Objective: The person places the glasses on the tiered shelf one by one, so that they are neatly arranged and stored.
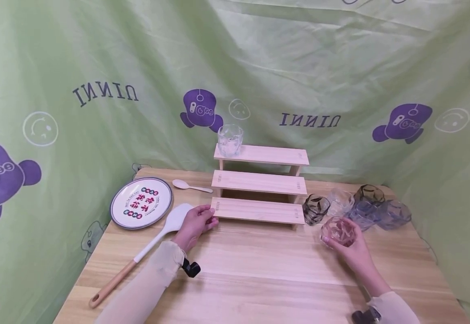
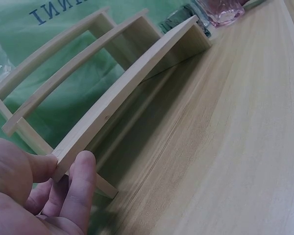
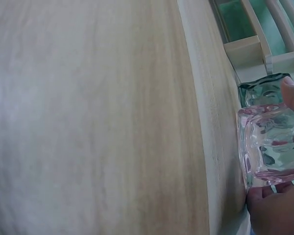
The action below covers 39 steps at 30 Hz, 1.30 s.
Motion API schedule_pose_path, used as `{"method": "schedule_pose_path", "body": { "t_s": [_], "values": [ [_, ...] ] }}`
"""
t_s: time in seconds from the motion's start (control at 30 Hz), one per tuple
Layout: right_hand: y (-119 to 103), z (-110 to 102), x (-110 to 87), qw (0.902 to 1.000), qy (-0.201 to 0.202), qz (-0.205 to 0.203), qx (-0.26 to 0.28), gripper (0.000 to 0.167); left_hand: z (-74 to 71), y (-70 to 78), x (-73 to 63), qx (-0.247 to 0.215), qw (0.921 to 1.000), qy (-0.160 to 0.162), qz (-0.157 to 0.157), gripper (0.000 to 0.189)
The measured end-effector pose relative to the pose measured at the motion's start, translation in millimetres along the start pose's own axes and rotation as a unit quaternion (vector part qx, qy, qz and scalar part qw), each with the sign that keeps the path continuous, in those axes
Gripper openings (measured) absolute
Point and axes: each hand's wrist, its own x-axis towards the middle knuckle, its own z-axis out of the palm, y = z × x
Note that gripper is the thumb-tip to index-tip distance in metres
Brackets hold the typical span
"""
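Note:
My left hand [image 1: 194, 225] pinches the left end of the lowest step of a three-tier wooden display stand [image 1: 259, 211]. In the left wrist view the thumb is at the board's edge [image 2: 108, 105] and the fingers curl below it. A pink glass tumbler [image 1: 334, 227] is in my right hand [image 1: 354, 254], to the right of the stand, its thumb and fingers round the sides. The right wrist view has the pink tumbler [image 3: 274, 142] in front of a dark glass [image 3: 262, 90]. One clear glass [image 1: 230, 141] stands on the top step's left end.
Several smoky, clear and bluish glasses [image 1: 370, 209] cluster right of the stand, with a dark glass [image 1: 316, 208] close by its corner. At left lie a printed plate [image 1: 117, 204], a small spoon [image 1: 182, 184] and a white turner [image 1: 174, 220] with a wooden handle. Green cloth [image 1: 259, 67] hangs behind.

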Motion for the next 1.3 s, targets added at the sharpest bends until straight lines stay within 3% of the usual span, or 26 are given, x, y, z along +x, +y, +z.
{"method": "schedule_pose_path", "body": {
  "t_s": [0.5,0.77,1.07,1.3],
  "values": [
    [-13,-4,3.5,0.9999,0.005,0.005,-0.012,0.104,-0.8,3.0,1.4,0.009,0.9999,-0.006,-0.001,0.041],
    [-38,-4,5.9,0.9990,0.005,-0.029,0.034,0.097,-2.8,3.5,1.3,0.004,1.0000,-0.006,0.004,0.038],
    [-67,-5,9.5,0.9984,0.010,-0.055,0.008,0.094,-3.0,3.5,2.2,0.004,1.0000,-0.007,0.005,0.040],
    [-102,3,27.0,0.9965,0.000,-0.084,-0.006,0.092,-4.5,0.8,1.8,0.002,1.0000,-0.009,-0.002,0.041]
  ]
}}
